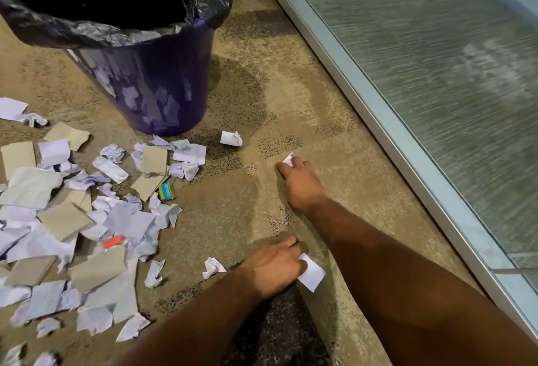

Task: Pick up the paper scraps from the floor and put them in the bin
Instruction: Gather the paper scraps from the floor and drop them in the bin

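Head view. The person crouches over the carpeted floor (334,144), both arms reaching forward. The right hand (300,182), farther out near the glass partition (436,74), pinches a small white scrap (288,159) at its fingertips. The left hand (273,266), nearer the body, grips a flat white paper piece (311,275) between thumb and fingers; working both hands at once probably saves trips to the bin. The purple bin (151,88), lined with a black bag (87,30), stands upright at the far left; pale shapes on its wall may be scraps inside or reflections, I cannot tell which. A dense litter of paper scraps (58,234) and brown card covers the floor left of the hands, with one folded scrap (231,138) just beside the bin's base. Most of the clearing remains.
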